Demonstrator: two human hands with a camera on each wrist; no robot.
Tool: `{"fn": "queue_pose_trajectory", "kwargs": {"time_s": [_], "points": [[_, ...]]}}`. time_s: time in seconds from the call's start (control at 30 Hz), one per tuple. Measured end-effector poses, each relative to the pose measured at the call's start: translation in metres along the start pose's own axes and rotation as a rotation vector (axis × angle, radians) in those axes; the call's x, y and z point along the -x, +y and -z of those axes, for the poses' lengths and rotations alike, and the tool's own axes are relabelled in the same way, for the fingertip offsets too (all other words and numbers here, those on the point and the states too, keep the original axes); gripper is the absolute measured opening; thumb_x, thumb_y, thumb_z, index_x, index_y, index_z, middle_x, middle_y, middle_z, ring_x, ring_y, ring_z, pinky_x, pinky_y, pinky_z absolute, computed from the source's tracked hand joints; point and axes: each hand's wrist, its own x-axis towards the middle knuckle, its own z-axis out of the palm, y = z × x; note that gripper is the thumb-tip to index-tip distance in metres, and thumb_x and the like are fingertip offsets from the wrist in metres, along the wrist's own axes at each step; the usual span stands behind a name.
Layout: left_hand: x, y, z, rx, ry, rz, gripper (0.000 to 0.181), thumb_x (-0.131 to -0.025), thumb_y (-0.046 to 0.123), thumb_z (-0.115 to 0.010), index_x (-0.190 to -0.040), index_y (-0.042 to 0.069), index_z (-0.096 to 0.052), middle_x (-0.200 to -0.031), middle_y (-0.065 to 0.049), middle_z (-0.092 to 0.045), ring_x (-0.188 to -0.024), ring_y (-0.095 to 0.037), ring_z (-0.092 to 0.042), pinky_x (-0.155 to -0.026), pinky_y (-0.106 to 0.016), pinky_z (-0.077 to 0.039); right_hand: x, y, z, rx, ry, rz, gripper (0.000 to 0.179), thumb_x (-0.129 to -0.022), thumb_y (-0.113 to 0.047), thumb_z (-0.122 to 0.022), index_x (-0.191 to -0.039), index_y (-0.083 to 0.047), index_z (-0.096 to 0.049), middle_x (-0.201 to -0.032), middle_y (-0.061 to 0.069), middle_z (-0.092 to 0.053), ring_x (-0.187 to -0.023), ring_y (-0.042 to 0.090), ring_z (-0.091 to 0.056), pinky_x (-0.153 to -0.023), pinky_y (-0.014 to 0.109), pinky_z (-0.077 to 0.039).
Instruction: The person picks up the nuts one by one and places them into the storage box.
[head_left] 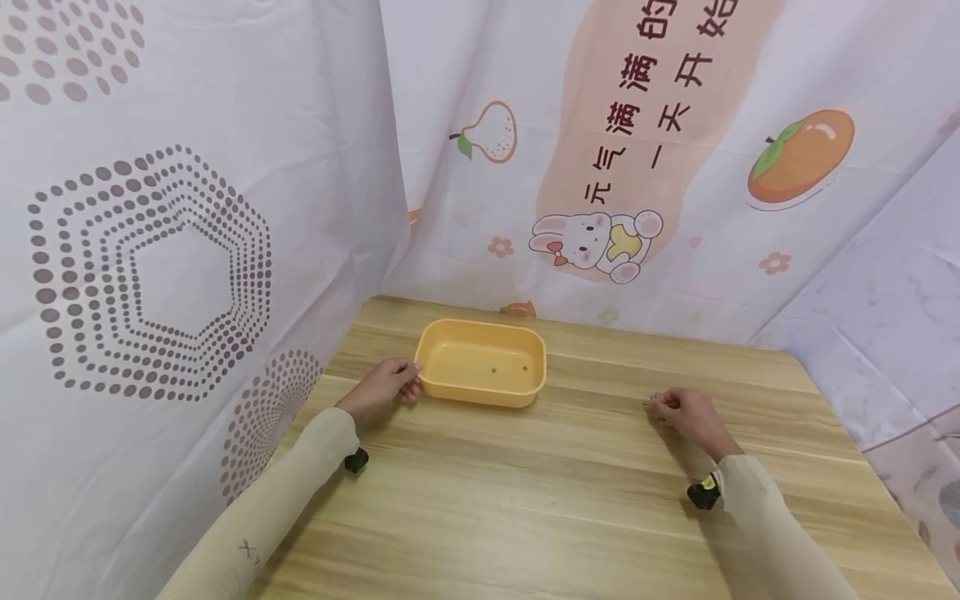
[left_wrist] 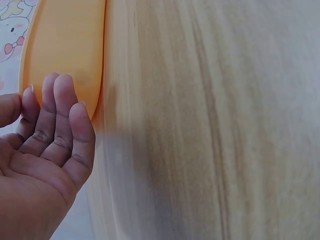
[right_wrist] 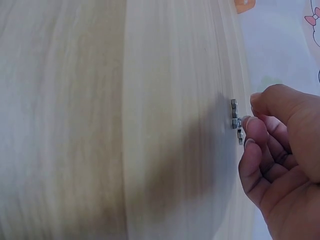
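Note:
At the left end of a yellow plastic basin, my left hand pinches the rim between thumb and forefinger. The other fingers lie along the basin's outer wall in the left wrist view. Two small dark spots show on the basin's floor; their kind is too small to tell. On the right of the table my right hand is bent down at several small metal nuts. Its forefinger touches or nearly touches them, with the thumb close above. Whether a nut is pinched between the fingertips cannot be made out.
The wood-grain table runs up to a printed white curtain at the back. Another patterned curtain hangs close along the left side. A dark wrist device sits below the right sleeve.

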Motion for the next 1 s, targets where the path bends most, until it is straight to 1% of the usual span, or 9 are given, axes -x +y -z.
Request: {"fn": "queue_pose_trajectory", "kwargs": {"time_s": [0.37, 0.67, 0.87, 1.0], "points": [[0.000, 0.002, 0.000, -0.012, 0.005, 0.008, 0.036, -0.112, 0.027, -0.047, -0.101, -0.003, -0.063, -0.093, -0.016, -0.067, -0.079, -0.021, -0.064, -0.074, -0.033, -0.057, -0.004, -0.006, -0.002, -0.024, 0.006, 0.021, 0.017, -0.102, -0.017, -0.066, -0.099, -0.002, -0.071, -0.090, 0.005, -0.073, -0.075, 0.014, -0.064, -0.062, 0.027, -0.053], [0.003, 0.005, -0.001, -0.026, 0.010, 0.010, 0.036, -0.112, 0.027, -0.046, -0.101, -0.003, -0.063, -0.092, -0.014, -0.066, -0.079, -0.021, -0.063, -0.075, -0.034, -0.057, -0.005, -0.015, -0.004, -0.020, 0.023, 0.036, 0.013, -0.100, -0.015, -0.066, -0.096, -0.005, -0.072, -0.085, 0.002, -0.070, -0.074, 0.015, -0.060, -0.063, 0.028, -0.050], [0.003, 0.005, -0.001, -0.022, 0.007, 0.017, 0.036, -0.112, 0.027, -0.047, -0.101, -0.003, -0.063, -0.095, -0.017, -0.067, -0.079, -0.022, -0.063, -0.075, -0.034, -0.057, -0.006, -0.021, -0.007, -0.012, 0.035, 0.060, 0.010, -0.099, -0.012, -0.066, -0.096, -0.005, -0.072, -0.086, 0.003, -0.070, -0.075, 0.015, -0.059, -0.063, 0.027, -0.049], [0.003, 0.003, -0.001, -0.015, 0.009, 0.026, 0.036, -0.112, 0.028, -0.047, -0.101, -0.003, -0.062, -0.095, -0.017, -0.067, -0.079, -0.021, -0.063, -0.075, -0.033, -0.057, -0.006, -0.026, -0.008, -0.016, 0.033, 0.065, 0.011, -0.099, -0.014, -0.066, -0.096, -0.005, -0.072, -0.087, 0.003, -0.070, -0.076, 0.015, -0.059, -0.064, 0.027, -0.049]]}}
